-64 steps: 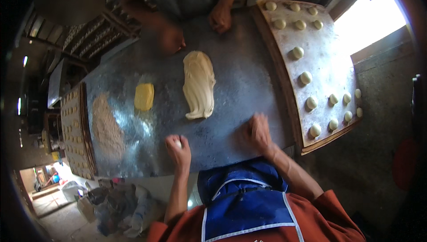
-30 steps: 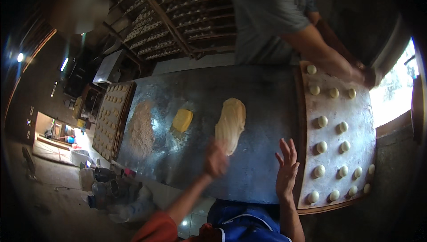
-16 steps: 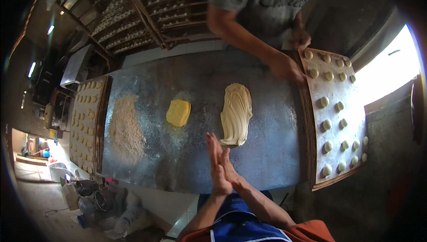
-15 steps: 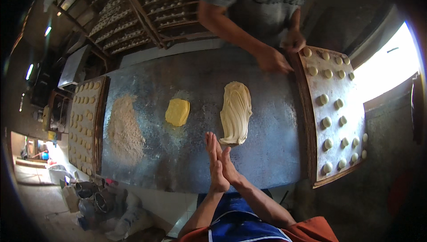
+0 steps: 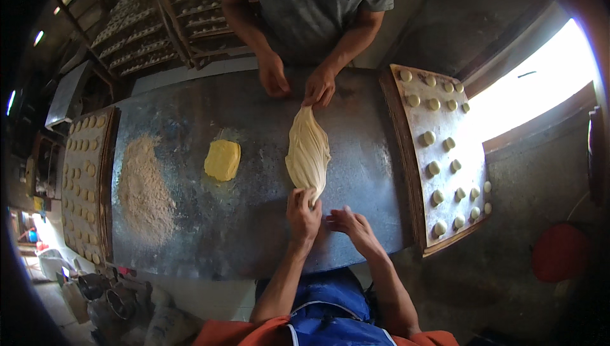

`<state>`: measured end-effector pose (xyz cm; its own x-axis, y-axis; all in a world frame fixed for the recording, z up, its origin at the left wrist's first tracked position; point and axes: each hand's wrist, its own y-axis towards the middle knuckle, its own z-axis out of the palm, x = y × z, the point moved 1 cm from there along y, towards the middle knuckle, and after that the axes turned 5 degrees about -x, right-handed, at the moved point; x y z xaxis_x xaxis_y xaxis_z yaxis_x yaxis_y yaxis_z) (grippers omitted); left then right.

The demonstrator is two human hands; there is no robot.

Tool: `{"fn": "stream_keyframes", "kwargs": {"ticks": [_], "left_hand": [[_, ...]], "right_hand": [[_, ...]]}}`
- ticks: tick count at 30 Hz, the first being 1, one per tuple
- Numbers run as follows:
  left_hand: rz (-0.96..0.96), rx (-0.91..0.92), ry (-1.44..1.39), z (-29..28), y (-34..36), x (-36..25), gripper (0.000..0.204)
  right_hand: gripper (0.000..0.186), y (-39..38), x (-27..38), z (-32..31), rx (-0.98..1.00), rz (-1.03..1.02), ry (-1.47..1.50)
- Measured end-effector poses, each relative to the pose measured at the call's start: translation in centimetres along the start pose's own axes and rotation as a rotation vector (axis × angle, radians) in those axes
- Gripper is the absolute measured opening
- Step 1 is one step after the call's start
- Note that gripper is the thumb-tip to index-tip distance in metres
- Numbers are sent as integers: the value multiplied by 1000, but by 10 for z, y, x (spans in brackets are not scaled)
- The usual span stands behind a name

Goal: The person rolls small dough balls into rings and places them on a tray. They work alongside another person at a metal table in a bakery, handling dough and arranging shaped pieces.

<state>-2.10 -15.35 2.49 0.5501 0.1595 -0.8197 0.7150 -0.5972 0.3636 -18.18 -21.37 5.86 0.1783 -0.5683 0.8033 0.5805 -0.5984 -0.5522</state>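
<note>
- Shelves [image 5: 127, 22] of dark wood fill the far left wall, their racks lined with rows of small pale pieces; the room there is dim, lit by a few small lamps.
- Below them a wooden board [image 5: 86, 184] lies along the left end of the table, covered with rows of small round dough pieces.
- Grey metal sheeting covers the table [image 5: 210, 244], dull and smeared, with its edges bending in the wide view.
- On the left part of the table a heap of brownish flour [image 5: 145, 190] is spread in a long patch.
- Just right of the flour sits a yellow block of butter [image 5: 222, 160], apart from everything else.
- Near the middle lies a long, pleated strip of pale dough [image 5: 308, 152], stretched between the two people.
- The left hand [image 5: 304, 214] is closed on the near end of the dough, fingers pinched around it.
- The right hand [image 5: 348, 224] rests just beside it on the metal, fingers loosely spread, holding nothing.
- Across the table another person in a grey shirt pinches the far end of the dough with one hand [image 5: 319, 85]; the other hand [image 5: 273, 76] rests on the table beside it.
- A second board [image 5: 413, 174] lies at the right end, floured and dotted with dough balls.
- Beyond it a bright window [image 5: 540, 85] glares white, and a red round thing [image 5: 559, 251] sits on the grey floor.
</note>
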Motion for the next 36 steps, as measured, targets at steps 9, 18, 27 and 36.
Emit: {"fn": "stream_keyframes", "kwargs": {"ticks": [9,18,27,36], "left_hand": [[-325,436,-227,-137,-50,-121,49],[-1481,477,-1536,54,-9,25,24],[-1107,333,-828,-3,-26,-44,24],[77,1051,-55,-95,-3,-168,23]], "right_hand": [[42,37,2,43,45,-35,-539],[23,-36,24,27,-163,-481,-1176],[30,14,96,54,692,-528,-276],[33,83,-12,104,638,-530,-669]]}}
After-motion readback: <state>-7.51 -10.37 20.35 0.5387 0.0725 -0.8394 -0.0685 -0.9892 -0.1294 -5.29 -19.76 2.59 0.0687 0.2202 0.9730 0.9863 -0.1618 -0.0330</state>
